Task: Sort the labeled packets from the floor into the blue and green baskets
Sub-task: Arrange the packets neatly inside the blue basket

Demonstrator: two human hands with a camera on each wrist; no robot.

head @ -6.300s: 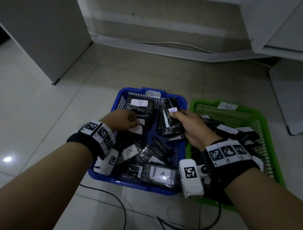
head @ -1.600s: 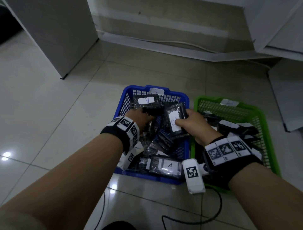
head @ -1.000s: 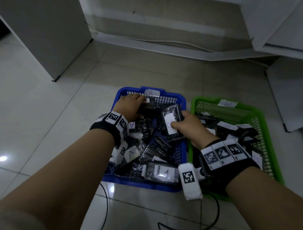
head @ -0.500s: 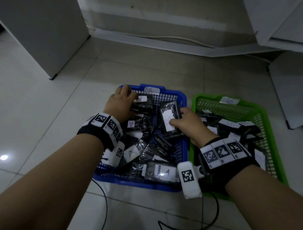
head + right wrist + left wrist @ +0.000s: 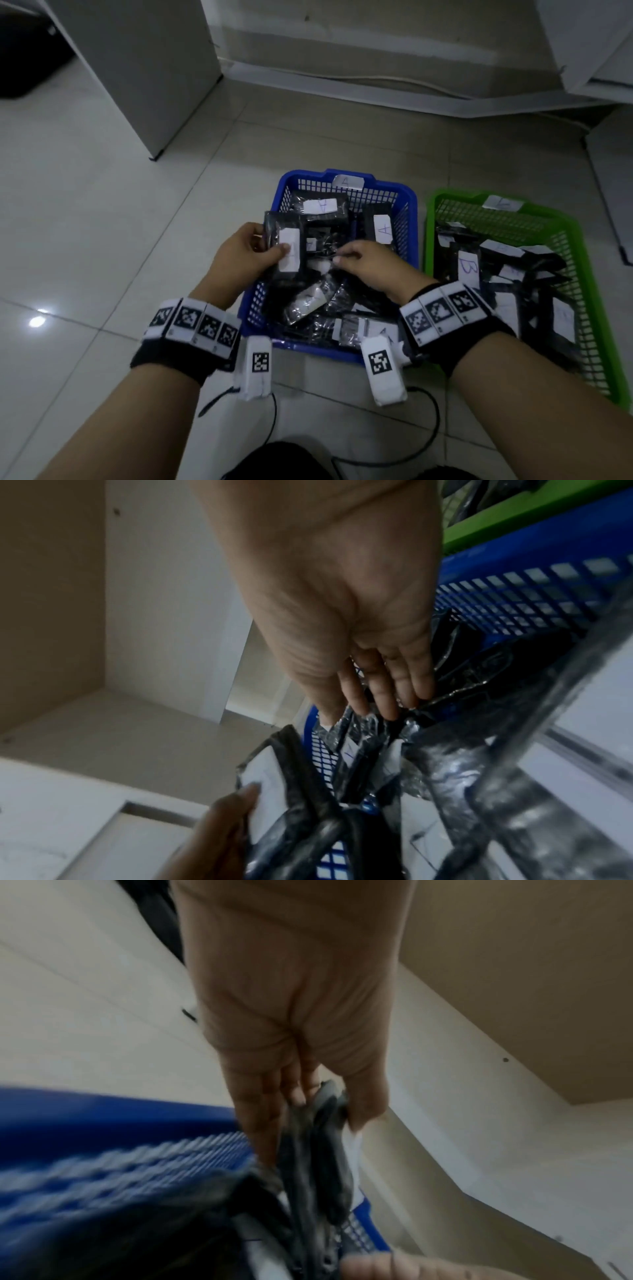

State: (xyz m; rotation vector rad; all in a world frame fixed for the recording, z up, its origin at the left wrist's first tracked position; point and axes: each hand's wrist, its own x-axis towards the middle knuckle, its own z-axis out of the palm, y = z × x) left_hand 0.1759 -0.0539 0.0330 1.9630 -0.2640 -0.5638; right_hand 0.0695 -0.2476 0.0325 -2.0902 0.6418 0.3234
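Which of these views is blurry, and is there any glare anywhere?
Head view: dim but sharp, with a glare spot on the floor tile. Left wrist view: the blue basket is smeared by motion blur. Right wrist view: mildly soft, with shine on the packets.

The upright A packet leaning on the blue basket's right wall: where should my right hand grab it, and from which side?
Pinch the upright A packet by its free top edge, coming straight down from above. It stands on end against the blue basket wall; its lower part is buried among other packets, so only the top is exposed.
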